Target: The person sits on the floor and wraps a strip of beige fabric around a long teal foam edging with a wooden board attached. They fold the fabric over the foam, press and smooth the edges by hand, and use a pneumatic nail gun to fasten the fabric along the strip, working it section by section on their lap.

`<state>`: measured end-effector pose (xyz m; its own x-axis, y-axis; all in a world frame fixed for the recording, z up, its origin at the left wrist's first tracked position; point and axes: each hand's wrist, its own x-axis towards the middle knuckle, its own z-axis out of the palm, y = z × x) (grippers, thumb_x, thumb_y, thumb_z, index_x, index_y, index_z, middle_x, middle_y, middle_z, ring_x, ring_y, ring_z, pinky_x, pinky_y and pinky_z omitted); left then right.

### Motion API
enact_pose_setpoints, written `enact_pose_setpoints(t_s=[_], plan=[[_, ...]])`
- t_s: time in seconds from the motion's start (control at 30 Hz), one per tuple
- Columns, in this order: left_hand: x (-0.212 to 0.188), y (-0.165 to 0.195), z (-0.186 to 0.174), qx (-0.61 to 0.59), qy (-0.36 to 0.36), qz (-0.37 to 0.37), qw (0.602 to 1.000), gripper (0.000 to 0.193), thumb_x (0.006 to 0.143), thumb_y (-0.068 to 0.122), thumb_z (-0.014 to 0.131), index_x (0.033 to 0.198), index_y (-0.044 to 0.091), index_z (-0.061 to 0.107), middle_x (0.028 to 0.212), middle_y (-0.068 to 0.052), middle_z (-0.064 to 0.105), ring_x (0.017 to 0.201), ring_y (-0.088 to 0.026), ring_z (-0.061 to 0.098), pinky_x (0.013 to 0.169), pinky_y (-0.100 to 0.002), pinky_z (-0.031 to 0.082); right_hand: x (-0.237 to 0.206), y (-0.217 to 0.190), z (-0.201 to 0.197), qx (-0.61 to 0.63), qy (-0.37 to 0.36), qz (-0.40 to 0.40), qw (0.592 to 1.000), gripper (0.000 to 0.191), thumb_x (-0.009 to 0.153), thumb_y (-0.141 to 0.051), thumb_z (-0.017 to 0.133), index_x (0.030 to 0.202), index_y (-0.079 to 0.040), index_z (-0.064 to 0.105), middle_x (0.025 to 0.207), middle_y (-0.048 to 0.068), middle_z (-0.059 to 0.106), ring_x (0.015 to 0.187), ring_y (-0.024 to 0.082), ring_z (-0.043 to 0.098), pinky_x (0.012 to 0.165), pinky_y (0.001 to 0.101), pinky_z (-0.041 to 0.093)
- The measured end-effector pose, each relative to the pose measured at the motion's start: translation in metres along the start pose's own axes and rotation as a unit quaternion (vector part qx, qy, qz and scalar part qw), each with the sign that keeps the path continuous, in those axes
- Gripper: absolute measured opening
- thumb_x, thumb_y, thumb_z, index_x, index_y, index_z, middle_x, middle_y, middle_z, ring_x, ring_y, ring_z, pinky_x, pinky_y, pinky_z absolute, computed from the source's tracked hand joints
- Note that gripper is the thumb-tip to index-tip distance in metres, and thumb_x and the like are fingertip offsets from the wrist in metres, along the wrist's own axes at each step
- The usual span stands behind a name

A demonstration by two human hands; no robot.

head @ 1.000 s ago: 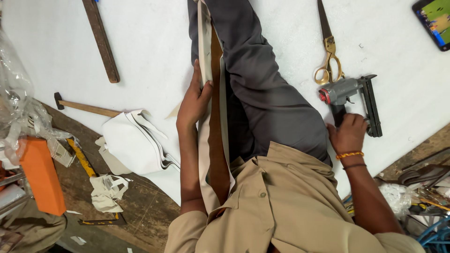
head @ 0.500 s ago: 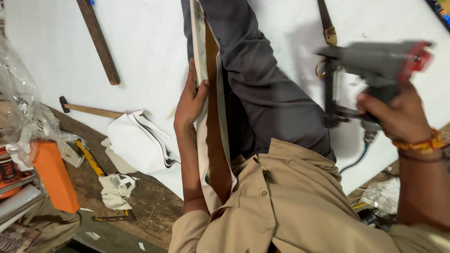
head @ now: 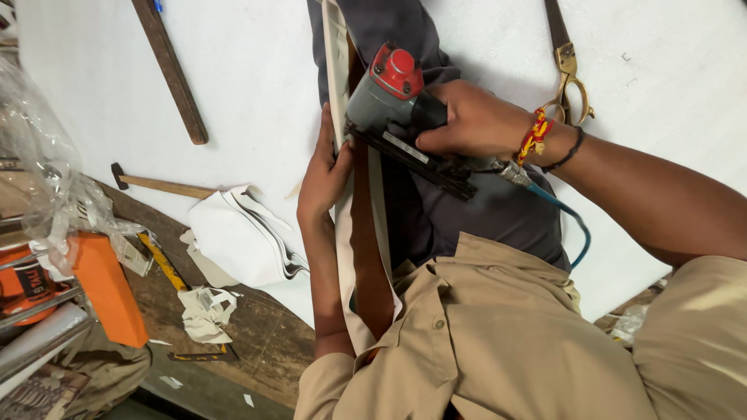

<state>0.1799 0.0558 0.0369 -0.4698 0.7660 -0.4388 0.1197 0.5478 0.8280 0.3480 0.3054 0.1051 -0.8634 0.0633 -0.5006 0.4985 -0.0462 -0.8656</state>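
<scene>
My right hand (head: 471, 120) grips a grey pneumatic staple gun (head: 393, 105) with a red cap, its nose set against a long wooden strip (head: 366, 233) wrapped in white fabric (head: 341, 85). A blue air hose (head: 568, 218) trails from the gun's handle. My left hand (head: 323, 175) presses the fabric against the strip's left side, just below the gun's nose. The strip lies along my dark-trousered leg (head: 498, 210), over a large white sheet (head: 249, 93).
Brass-handled scissors (head: 568, 70) lie at upper right. A dark wooden batten (head: 171, 70) lies upper left, a hammer (head: 159, 185) below it, beside folded white fabric pieces (head: 241, 237). An orange block (head: 105, 288), a yellow tool (head: 163, 260) and clear plastic wrap (head: 47, 171) are at left.
My right hand lifted the staple gun from the sheet at right and brought it left onto the strip. The left hand stayed on the fabric.
</scene>
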Motion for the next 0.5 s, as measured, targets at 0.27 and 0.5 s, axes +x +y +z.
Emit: enact_pose_setpoints(t_s=[0.27, 0.5], plan=[[-0.001, -0.006, -0.002, -0.021, -0.001, -0.005, 1.0, 0.074, 0.101, 0.01, 0.051, 0.166, 0.005, 0.016, 0.172, -0.016, 0.028, 0.158, -0.028, 0.032, 0.125, -0.033, 0.027, 0.007, 0.002, 0.009, -0.024, -0.01, 0.043, 0.999, 0.028, 0.082, -0.016, 0.071, 0.106, -0.001, 0.066, 0.071, 0.004, 0.067, 0.064, 0.01, 0.062, 0.06, 0.0305, 0.05], [0.0, -0.008, -0.004, -0.005, 0.004, 0.011, 1.0, 0.072, 0.102, 0.011, 0.05, 0.166, 0.005, 0.017, 0.173, -0.016, 0.026, 0.161, -0.028, 0.027, 0.128, -0.034, 0.023, 0.006, -0.001, 0.013, -0.03, 0.023, 0.029, 0.999, 0.046, 0.081, -0.018, 0.072, 0.123, -0.001, 0.063, 0.079, 0.004, 0.073, 0.066, 0.011, 0.067, 0.063, 0.0301, 0.053]])
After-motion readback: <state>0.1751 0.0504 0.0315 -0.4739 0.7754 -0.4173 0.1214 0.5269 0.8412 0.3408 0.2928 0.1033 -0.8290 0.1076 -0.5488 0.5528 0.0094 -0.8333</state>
